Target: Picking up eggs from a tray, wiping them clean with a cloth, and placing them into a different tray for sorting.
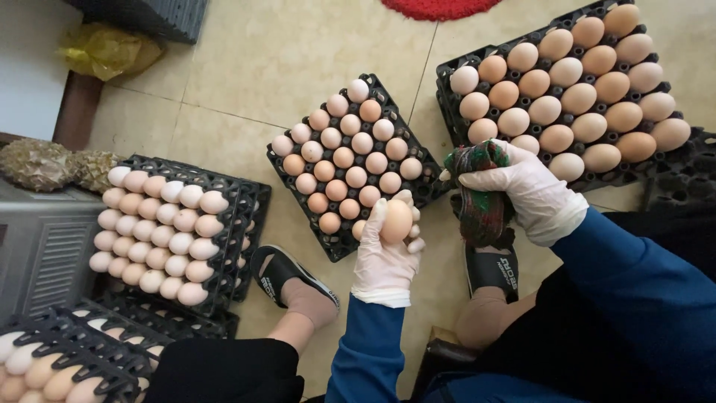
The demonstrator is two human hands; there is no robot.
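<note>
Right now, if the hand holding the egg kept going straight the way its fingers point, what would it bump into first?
Probably the middle tray of eggs. The left hand, holding an egg, points up the picture toward that tray's near edge, though its height above the tray is unclear.

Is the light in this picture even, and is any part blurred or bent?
Head view: soft even light, faint shadows; the egg in the left hand and the cloth in the right hand look sharp; tile lines bend slightly near edges.
</note>
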